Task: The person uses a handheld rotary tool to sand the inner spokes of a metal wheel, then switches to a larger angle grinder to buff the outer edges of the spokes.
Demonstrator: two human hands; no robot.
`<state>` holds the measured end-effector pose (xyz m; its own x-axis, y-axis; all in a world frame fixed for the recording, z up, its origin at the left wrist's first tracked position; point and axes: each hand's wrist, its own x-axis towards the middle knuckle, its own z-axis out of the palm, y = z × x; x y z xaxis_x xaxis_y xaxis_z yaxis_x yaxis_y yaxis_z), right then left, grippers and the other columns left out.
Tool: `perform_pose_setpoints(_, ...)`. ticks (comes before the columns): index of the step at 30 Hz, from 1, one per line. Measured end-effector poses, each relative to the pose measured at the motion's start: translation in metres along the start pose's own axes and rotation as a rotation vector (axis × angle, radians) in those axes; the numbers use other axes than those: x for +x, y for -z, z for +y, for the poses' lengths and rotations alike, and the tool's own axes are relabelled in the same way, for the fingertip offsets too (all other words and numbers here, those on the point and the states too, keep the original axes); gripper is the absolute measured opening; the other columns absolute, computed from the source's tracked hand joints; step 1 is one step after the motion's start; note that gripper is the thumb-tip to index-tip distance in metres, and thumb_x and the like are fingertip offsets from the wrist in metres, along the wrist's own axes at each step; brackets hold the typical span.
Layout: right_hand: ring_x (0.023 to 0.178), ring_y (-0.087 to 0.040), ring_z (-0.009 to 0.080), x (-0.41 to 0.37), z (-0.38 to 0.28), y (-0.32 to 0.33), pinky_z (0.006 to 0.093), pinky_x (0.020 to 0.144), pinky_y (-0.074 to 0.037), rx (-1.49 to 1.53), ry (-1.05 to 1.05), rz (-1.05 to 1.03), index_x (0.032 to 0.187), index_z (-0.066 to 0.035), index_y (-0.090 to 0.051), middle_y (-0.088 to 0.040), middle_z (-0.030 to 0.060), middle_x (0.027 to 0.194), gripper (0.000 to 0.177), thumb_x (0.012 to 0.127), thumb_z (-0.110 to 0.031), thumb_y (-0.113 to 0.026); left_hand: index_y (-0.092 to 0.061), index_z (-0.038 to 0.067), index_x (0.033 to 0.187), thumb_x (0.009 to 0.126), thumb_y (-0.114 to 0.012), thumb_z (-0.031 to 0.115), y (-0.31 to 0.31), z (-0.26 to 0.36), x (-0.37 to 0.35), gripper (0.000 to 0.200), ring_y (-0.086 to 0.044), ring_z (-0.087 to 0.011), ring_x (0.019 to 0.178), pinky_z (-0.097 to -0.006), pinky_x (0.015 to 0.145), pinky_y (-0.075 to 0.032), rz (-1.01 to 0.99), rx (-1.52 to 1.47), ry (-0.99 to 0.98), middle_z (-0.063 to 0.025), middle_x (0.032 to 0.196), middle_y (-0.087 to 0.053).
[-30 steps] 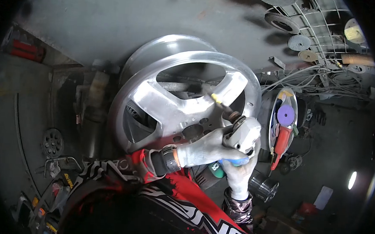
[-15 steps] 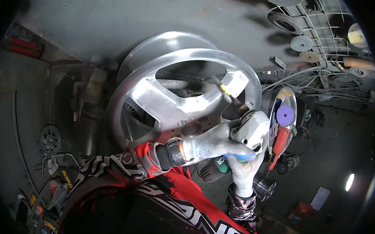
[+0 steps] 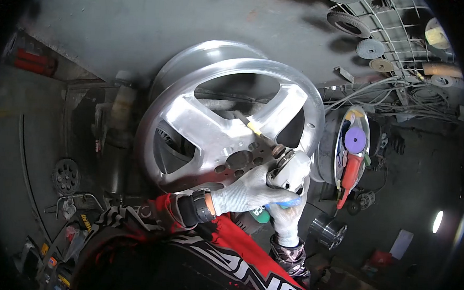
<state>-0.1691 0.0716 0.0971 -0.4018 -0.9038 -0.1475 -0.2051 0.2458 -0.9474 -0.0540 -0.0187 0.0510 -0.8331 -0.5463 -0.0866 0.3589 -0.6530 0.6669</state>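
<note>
An aluminium wheel rim (image 3: 217,128) with polished spokes stands before me. My left hand (image 3: 248,190), in a light glove with a watch at the wrist, is closed round the head of a power tool (image 3: 293,172). My right hand (image 3: 289,219), gloved too, grips the same tool from below, its fingers partly hidden. The tool's green and grey body shows under my left wrist. From its head a thin shaft with a yellow band (image 3: 254,129) points up and left over the spokes, its blurred tip by the upper opening's lower edge. Contact cannot be made out.
Right of the rim, another wheel (image 3: 320,149) holds a purple disc (image 3: 355,140) and a red-handled tool (image 3: 350,172). Cables (image 3: 371,92) and a wire rack (image 3: 400,35) with discs are at upper right. Assorted tools (image 3: 69,241) lie at lower left.
Both hands and the power tool have moved left and slightly down across the rim. The shaft tip has shifted from the right spoke toward the middle of the upper opening's edge.
</note>
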Motion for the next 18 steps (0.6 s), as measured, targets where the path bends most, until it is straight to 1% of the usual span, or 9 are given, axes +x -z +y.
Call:
perform_pose_setpoints(1,0.12,-0.056,0.0241,-0.003,0.001,-0.001,0.0372,0.102,-0.047,0.08,0.01,0.002,0.148,0.002,-0.026,-0.052,0.0163,0.134,0.109,0.064,-0.019,-0.091,-0.052,-0.002,0.13,0.079,-0.082,0.03,-0.002,0.0,-0.002,0.067,-0.059,-0.0166,0.108,-0.0316,0.097,-0.046,0.0,0.002,0.009,-0.01,0.117,-0.063)
perform_pose_setpoints(4,0.121,-0.056,0.0236,-0.004,-0.001,0.008,0.0376,0.103,-0.046,0.036,0.029,0.035,0.149,0.002,-0.025,-0.052,0.0157,0.135,0.109,0.065,-0.02,-0.091,-0.053,-0.002,0.127,0.079,-0.081,0.031,-0.006,0.005,0.005,0.064,-0.059,-0.0152,0.101,-0.0312,0.092,-0.048,-0.008,0.066,-0.038,-0.0083,0.111,-0.063)
perform_pose_setpoints(6,0.125,-0.053,0.0236,0.002,-0.009,0.011,0.0377,0.106,-0.044,0.022,0.061,0.044,0.15,0.001,-0.023,-0.05,0.0153,0.137,0.112,0.065,-0.023,-0.091,-0.058,-0.002,0.118,0.079,-0.081,0.029,-0.011,0.019,0.01,0.055,-0.059,-0.0128,0.095,-0.0297,0.086,-0.049,-0.069,-0.025,-0.073,-0.0068,0.104,-0.064)
perform_pose_setpoints(8,0.125,-0.053,0.0237,0.01,-0.013,0.017,0.0375,0.106,-0.043,0.015,0.07,0.118,0.15,0.001,-0.023,-0.049,0.0153,0.139,0.113,0.064,-0.024,-0.092,-0.063,-0.001,0.103,0.08,-0.08,0.026,-0.016,0.026,0.027,0.039,-0.06,-0.0105,0.086,-0.0274,0.079,-0.05,-0.096,-0.035,-0.126,-0.0049,0.092,-0.066)
perform_pose_setpoints(9,0.126,-0.052,0.0243,0.018,-0.009,0.034,0.0375,0.107,-0.042,-0.056,0.033,0.034,0.151,0.001,-0.021,-0.047,0.0157,0.14,0.114,0.065,-0.024,-0.092,-0.063,-0.001,0.104,0.08,-0.08,0.026,-0.019,0.03,0.032,0.04,-0.061,-0.0103,0.086,-0.0274,0.079,-0.05,-0.119,-0.073,-0.088,-0.0052,0.092,-0.066)
perform_pose_setpoints(10,0.126,-0.052,0.0249,0.02,-0.011,0.039,0.0374,0.107,-0.043,-0.082,-0.011,0.091,0.151,0.001,-0.02,-0.047,0.0162,0.14,0.113,0.066,-0.023,-0.091,-0.063,-0.001,0.105,0.08,-0.08,0.026,-0.021,0.035,0.038,0.04,-0.061,-0.0101,0.087,-0.0274,0.079,-0.05,-0.142,-0.111,-0.051,-0.0055,0.093,-0.067)
perform_pose_setpoints(15,0.126,-0.052,0.0256,0.029,-0.01,0.046,0.0383,0.106,-0.043,-0.07,0.009,0.144,0.151,0.002,-0.019,-0.047,0.0177,0.14,0.115,0.065,-0.022,-0.092,-0.061,-0.002,0.114,0.079,-0.081,0.033,-0.022,0.028,0.057,0.053,-0.063,-0.0124,0.09,-0.0278,0.08,-0.051,-0.139,-0.117,-0.175,-0.0077,0.099,-0.067)
perform_pose_setpoints(17,0.126,-0.052,0.0258,0.028,-0.012,0.045,0.0385,0.106,-0.044,-0.128,-0.015,0.117,0.152,0.001,-0.019,-0.048,0.017,0.14,0.116,0.065,-0.022,-0.092,-0.055,0.0,0.128,0.076,-0.08,0.017,-0.017,0.023,0.056,0.06,-0.059,-0.0142,0.107,-0.0312,0.096,-0.047,-0.156,-0.017,-0.068,-0.0071,0.115,-0.063)
perform_pose_setpoints(18,0.126,-0.051,0.0249,0.025,-0.014,0.04,0.0385,0.107,-0.043,-0.065,-0.032,0.088,0.152,0.001,-0.021,-0.048,0.0163,0.14,0.118,0.063,-0.025,-0.093,-0.055,0.0,0.128,0.076,-0.08,0.017,-0.015,0.024,0.051,0.06,-0.059,-0.0142,0.107,-0.0312,0.096,-0.047,-0.153,-0.018,-0.068,-0.0071,0.115,-0.063)
